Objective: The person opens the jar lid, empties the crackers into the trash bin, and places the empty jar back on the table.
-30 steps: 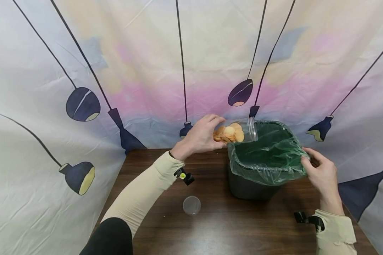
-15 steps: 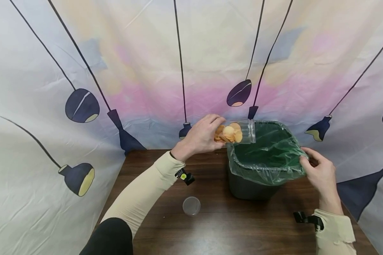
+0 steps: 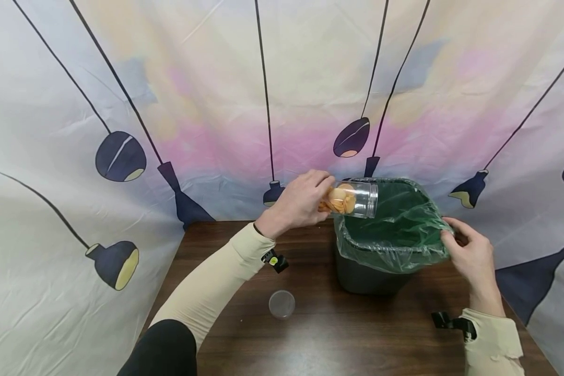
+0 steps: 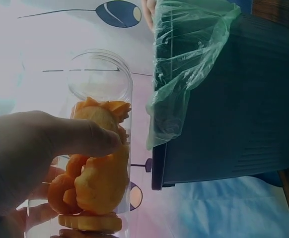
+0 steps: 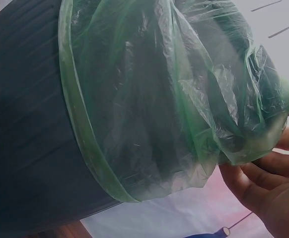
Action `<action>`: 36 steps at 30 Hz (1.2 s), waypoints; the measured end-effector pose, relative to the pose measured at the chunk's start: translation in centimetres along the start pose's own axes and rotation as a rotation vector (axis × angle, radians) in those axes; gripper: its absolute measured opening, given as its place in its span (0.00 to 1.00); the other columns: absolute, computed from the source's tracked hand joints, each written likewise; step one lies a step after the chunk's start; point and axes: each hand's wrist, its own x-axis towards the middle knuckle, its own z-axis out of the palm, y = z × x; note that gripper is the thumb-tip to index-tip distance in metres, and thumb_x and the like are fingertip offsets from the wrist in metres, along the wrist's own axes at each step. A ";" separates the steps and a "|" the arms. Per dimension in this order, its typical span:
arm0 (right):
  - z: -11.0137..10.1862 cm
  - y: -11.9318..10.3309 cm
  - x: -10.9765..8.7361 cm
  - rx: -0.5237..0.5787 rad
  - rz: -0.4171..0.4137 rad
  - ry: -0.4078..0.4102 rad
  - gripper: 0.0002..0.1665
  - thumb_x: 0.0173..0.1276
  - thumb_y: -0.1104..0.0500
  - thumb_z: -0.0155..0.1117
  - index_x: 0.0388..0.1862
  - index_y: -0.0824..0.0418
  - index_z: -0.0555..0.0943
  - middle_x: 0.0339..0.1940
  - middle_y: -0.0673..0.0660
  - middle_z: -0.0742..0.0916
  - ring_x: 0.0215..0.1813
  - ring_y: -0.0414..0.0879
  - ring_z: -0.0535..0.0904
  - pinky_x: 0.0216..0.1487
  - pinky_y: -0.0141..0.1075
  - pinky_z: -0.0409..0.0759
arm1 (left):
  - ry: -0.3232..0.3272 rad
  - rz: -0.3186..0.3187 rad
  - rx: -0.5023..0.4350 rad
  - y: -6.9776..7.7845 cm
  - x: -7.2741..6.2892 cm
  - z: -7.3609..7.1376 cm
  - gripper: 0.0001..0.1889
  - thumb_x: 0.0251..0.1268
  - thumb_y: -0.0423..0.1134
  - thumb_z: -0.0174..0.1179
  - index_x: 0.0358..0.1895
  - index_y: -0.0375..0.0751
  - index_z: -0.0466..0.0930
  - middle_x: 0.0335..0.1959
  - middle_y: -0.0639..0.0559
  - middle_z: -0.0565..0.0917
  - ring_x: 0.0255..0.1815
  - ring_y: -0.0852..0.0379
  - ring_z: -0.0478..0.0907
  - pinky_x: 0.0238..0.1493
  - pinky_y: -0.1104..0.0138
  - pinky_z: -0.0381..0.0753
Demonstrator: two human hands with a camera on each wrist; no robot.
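Note:
My left hand (image 3: 301, 201) grips a clear plastic jar (image 3: 364, 201) lying on its side, its uncapped mouth over the left rim of the bin. Orange chips (image 3: 343, 199) with wavy edges lie inside the jar, seen close up in the left wrist view past the thumb (image 4: 85, 136). Below and to the right stands a dark bin (image 3: 371, 279), lined with a thin green bag (image 3: 418, 258) folded over its rim. At the right rim, my right hand (image 3: 472, 256) pinches the bag's edge; the right wrist view shows fingers (image 5: 253, 181) behind the film.
A clear round lid (image 3: 282, 304) lies on the brown wooden table (image 3: 338, 334), left of the bin and in front of it. Close behind the table hangs a cloth backdrop (image 3: 225, 104) printed with dark lamps.
My left hand has turned the jar slightly, so its mouth now points a little lower, and the chips sit slightly differently in it. My right hand stays at the bag's edge.

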 end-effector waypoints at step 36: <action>0.2 0.0 0.1 0.003 0.014 0.008 0.22 0.71 0.52 0.57 0.61 0.58 0.80 0.31 0.28 0.77 0.28 0.29 0.71 0.26 0.23 0.67 | 0.116 0.191 0.217 0.3 0.4 0.5 0.30 0.55 0.45 0.69 0.61 0.41 0.74 0.58 0.48 0.79 0.62 0.50 0.73 0.71 0.62 0.65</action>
